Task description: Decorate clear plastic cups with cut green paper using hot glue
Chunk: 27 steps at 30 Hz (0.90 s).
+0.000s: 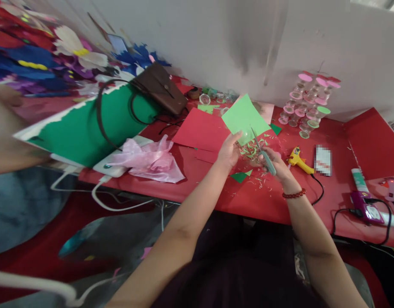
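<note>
A light green sheet of paper (246,115) is pinched at its lower corner by my left hand (230,149). A pale, shiny patch shows on the sheet by my thumb; I cannot make out what it is. My right hand (277,164), with a red bead bracelet at the wrist, grips scissors (268,162) with grey-green handles. Their thin dark blades point up and away, at the sheet's lower right edge. Beneath both hands lie green and pale paper scraps (248,150) and a dark green piece (239,177).
Red sheets (200,128) lie left of my hands, beside a pink plastic bag (152,158) and brown handbag (166,87). Rightward are a yellow glue gun (298,160), stacked clear cups (302,102) and a purple power strip (365,207) with cables. Another person's arm (4,128) is far left.
</note>
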Available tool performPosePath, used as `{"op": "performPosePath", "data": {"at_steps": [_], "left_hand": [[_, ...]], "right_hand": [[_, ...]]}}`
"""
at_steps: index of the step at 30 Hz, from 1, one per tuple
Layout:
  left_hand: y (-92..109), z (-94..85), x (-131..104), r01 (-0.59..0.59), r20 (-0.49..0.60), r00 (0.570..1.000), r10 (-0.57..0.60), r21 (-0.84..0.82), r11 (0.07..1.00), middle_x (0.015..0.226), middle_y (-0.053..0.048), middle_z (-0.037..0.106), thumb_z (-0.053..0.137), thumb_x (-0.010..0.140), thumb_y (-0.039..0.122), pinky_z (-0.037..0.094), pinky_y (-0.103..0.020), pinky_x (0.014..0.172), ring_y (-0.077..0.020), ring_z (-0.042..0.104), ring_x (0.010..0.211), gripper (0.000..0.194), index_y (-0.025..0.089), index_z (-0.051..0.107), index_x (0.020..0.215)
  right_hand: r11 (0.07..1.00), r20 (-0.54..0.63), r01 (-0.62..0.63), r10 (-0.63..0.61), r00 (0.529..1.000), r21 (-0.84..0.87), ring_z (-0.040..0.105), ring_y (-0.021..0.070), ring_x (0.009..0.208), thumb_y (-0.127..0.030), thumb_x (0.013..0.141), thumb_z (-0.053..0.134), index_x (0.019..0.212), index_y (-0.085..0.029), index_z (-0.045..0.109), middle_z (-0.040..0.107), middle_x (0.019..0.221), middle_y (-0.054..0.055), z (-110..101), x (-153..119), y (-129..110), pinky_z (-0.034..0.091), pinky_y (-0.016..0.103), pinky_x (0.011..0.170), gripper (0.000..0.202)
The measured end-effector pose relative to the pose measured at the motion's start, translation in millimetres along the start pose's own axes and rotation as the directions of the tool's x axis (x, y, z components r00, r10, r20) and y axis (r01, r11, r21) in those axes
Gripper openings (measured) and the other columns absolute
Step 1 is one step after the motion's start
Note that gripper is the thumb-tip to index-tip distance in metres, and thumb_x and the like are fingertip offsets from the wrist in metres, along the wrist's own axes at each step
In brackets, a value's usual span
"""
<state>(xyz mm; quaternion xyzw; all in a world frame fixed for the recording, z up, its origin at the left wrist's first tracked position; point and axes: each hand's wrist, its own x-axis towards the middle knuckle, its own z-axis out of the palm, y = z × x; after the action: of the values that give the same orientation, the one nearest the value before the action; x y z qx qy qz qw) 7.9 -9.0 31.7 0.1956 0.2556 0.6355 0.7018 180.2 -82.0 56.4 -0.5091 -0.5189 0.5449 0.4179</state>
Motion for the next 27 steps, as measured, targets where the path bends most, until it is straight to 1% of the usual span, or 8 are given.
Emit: {"op": "performPosePath", "data": {"at_steps": [3, 5, 9, 14, 17, 21, 24, 27], "left_hand": [[1.0, 0.5, -1.2, -0.010, -0.010, 1.000, 0.010, -0.005, 1.000, 0.098, -0.005, 0.081, 0.095, 0.065, 0.030, 0.057, -0.033, 0.079, -0.0244, 0.076, 0.099, 0.031, 0.023, 0.076, 0.088], [1.8, 0.8, -1.8, -0.011, -0.011, 1.000, 0.011, -0.003, 1.000, 0.097, -0.003, 0.081, 0.096, 0.064, 0.031, 0.058, -0.033, 0.082, -0.0241, 0.076, 0.101, 0.032, 0.023, 0.075, 0.086], [2.9, 0.4, -1.5, 0.012, -0.023, 1.000, -0.012, 0.009, 1.000, 0.096, -0.004, 0.081, 0.097, 0.063, 0.033, 0.057, -0.034, 0.079, -0.0254, 0.076, 0.100, 0.036, 0.023, 0.075, 0.090], [2.1, -1.1, 0.5, 0.041, -0.043, 0.998, -0.040, 0.012, 0.999, 0.097, -0.005, 0.080, 0.098, 0.061, 0.035, 0.057, -0.033, 0.075, -0.0233, 0.076, 0.092, 0.045, 0.023, 0.075, 0.097], [1.3, -1.5, 1.3, 0.032, -0.041, 0.999, -0.032, 0.012, 0.999, 0.095, -0.004, 0.079, 0.099, 0.059, 0.035, 0.056, -0.032, 0.073, -0.0217, 0.075, 0.089, 0.044, 0.023, 0.074, 0.093], [1.4, -1.9, 1.9, 0.041, -0.047, 0.998, -0.041, -0.002, 0.999, 0.093, -0.006, 0.079, 0.100, 0.060, 0.033, 0.056, -0.034, 0.076, -0.0258, 0.076, 0.096, 0.042, 0.022, 0.073, 0.090], [1.9, -3.0, 2.6, 0.058, -0.053, 0.997, -0.058, 0.000, 0.998, 0.094, -0.005, 0.079, 0.098, 0.063, 0.030, 0.056, -0.035, 0.077, -0.0273, 0.076, 0.099, 0.038, 0.023, 0.074, 0.090], [2.5, -4.1, 3.1, 0.060, -0.053, 0.997, -0.059, 0.005, 0.998, 0.099, -0.005, 0.080, 0.097, 0.064, 0.029, 0.057, -0.033, 0.076, -0.0259, 0.076, 0.100, 0.035, 0.023, 0.074, 0.090]], "right_hand": [[1.000, 0.003, 0.007, -0.007, 1.000, -0.021, 0.053, 0.0118, 0.067, -0.056, 0.064, 0.081, 0.115, -0.027, 0.064, 0.063, 0.085, -0.002, -1.3, 0.4, 1.4, 0.037, 0.023, 0.051, 0.061], [1.000, 0.000, 0.023, -0.023, 1.000, -0.017, 0.050, 0.0111, 0.065, -0.056, 0.065, 0.083, 0.115, -0.026, 0.064, 0.062, 0.082, -0.003, -1.4, 1.0, 1.9, 0.036, 0.023, 0.049, 0.061], [0.998, -0.011, 0.062, -0.062, 0.998, -0.024, 0.048, 0.0099, 0.062, -0.055, 0.062, 0.086, 0.111, -0.024, 0.066, 0.061, 0.081, -0.003, 0.2, 2.4, 1.5, 0.038, 0.023, 0.049, 0.061], [0.995, -0.013, 0.061, -0.062, 0.998, -0.076, 0.054, 0.0115, 0.064, -0.054, 0.064, 0.086, 0.109, -0.023, 0.067, 0.065, 0.081, -0.001, 1.3, 2.0, -2.0, 0.039, 0.023, 0.049, 0.057], [0.995, -0.020, 0.066, -0.067, 0.998, -0.075, 0.057, 0.0126, 0.065, -0.051, 0.063, 0.087, 0.107, -0.022, 0.069, 0.066, 0.079, -0.001, 0.2, 2.0, -3.3, 0.039, 0.023, 0.048, 0.056], [0.996, -0.043, 0.063, -0.066, 0.997, -0.068, 0.058, 0.0141, 0.066, -0.047, 0.059, 0.090, 0.105, -0.021, 0.074, 0.067, 0.075, -0.001, -2.1, 2.4, -2.7, 0.042, 0.024, 0.049, 0.055], [0.997, -0.052, 0.041, -0.044, 0.998, -0.063, 0.055, 0.0131, 0.062, -0.045, 0.056, 0.093, 0.104, -0.020, 0.077, 0.067, 0.074, -0.002, -3.4, 2.1, -2.6, 0.041, 0.024, 0.048, 0.057], [0.996, -0.071, 0.057, -0.062, 0.996, -0.075, 0.051, 0.0109, 0.058, -0.046, 0.055, 0.094, 0.101, -0.020, 0.076, 0.065, 0.071, -0.003, -4.1, 1.5, -3.6, 0.039, 0.024, 0.047, 0.056]]}}
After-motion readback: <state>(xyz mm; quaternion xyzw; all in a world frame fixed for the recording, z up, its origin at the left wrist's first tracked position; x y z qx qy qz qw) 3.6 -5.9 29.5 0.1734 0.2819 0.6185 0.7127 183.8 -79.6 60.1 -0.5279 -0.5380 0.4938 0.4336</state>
